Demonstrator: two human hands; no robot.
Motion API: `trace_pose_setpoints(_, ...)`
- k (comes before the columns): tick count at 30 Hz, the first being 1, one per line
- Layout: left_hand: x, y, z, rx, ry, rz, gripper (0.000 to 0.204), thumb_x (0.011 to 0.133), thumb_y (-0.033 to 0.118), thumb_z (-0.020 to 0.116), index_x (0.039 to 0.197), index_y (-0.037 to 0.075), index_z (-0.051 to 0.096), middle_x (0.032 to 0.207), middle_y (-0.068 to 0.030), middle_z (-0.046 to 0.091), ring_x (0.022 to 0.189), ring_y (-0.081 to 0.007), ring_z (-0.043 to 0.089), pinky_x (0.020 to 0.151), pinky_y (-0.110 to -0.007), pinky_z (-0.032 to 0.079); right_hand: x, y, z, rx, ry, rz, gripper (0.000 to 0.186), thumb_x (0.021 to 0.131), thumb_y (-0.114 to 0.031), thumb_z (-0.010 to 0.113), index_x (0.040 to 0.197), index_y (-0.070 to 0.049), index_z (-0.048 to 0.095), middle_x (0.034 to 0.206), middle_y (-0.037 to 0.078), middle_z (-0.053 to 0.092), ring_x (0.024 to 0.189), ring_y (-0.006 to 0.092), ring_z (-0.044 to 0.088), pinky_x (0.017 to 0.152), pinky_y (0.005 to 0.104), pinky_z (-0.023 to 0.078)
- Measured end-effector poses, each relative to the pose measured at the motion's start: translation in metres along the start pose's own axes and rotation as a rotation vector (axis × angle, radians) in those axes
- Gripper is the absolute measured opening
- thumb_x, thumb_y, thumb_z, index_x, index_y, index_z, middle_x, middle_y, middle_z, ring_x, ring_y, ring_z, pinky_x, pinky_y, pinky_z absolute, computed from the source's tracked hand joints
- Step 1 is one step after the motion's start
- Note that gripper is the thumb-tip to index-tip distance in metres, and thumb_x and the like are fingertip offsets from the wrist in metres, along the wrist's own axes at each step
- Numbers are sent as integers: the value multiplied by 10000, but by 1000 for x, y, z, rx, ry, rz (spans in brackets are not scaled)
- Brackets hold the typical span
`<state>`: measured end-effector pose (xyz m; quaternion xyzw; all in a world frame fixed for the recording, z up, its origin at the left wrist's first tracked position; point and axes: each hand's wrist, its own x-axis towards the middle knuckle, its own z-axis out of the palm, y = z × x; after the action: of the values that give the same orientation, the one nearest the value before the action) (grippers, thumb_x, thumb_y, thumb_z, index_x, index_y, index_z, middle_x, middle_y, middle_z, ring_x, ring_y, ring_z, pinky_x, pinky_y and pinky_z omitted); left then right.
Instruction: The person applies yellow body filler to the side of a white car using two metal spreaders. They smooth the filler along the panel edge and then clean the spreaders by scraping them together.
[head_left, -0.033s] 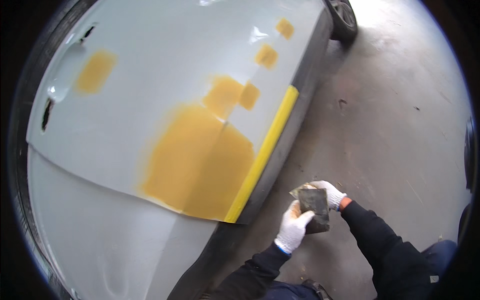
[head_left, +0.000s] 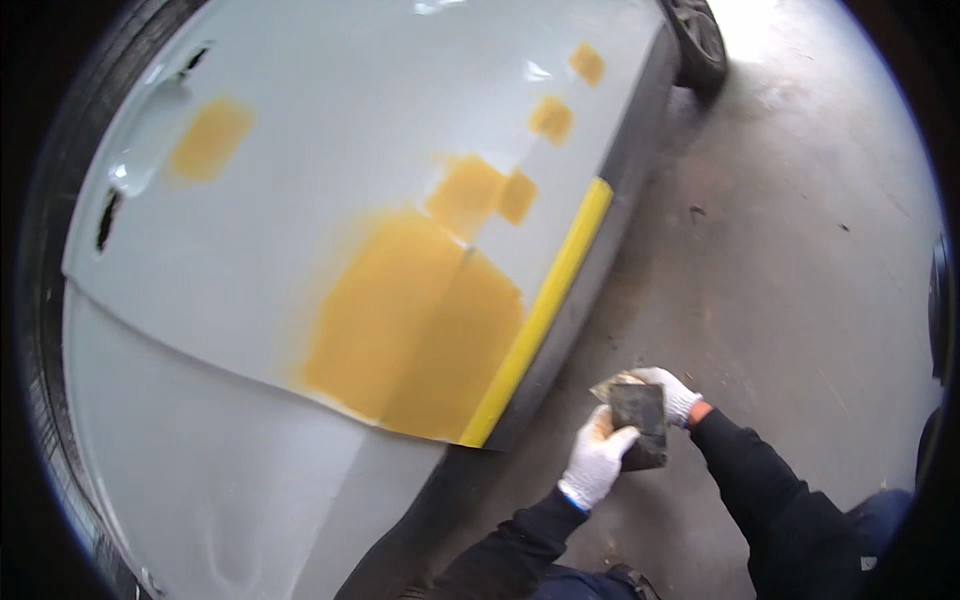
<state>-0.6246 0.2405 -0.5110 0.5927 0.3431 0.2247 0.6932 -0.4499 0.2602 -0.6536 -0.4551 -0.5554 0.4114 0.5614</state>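
Note:
Both hands wear white knit gloves and meet low in the picture, right of the car door. My left hand is closed on the lower left side of a dark grey rectangular sheet, its thumb lying over the face. This sheet looks like sandpaper, perhaps folded. Behind its top edge my right hand grips it too, with the fingers mostly hidden. A pale, yellowish pointed piece sticks out at the upper left of the sheet; I cannot make out what it is. Neither hand touches the car.
To the left stands a light grey car door with yellow-brown patches, the biggest patch near its lower corner. Yellow tape runs along the lower edge above a dark sill. A wheel shows at the top. Small debris lies on the grey floor.
The whole view has shifted slightly, so the car and hands sit a little farther right. The grip on the dark sheet looks the same.

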Motion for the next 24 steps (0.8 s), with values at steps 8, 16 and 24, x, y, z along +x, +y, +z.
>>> trace_pose_setpoints(8,-7,9,8,573,-98,195,289,976,28,605,1262,-9,582,1028,-140,720,950,-147,674,891,-326,539,2,-36,-9,91,87,348,497,1048,-412,575,1206,46,684,1009,144,755,908,182,670,835,348,527)
trace_pose_setpoints(16,-7,15,12,1030,-529,268,225,875,56,558,1097,47,586,910,-271,660,887,-469,658,779,-519,525,2,-31,-14,28,181,310,433,1049,-336,549,1129,65,690,921,138,743,842,169,646,797,351,514)
trace_pose_setpoints(24,-5,13,14,1271,-706,3,224,840,141,608,1042,46,627,896,-272,698,895,-484,670,793,-548,517,-4,-8,-19,107,203,346,402,1039,-297,570,1099,81,691,906,73,722,832,131,612,760,340,507)
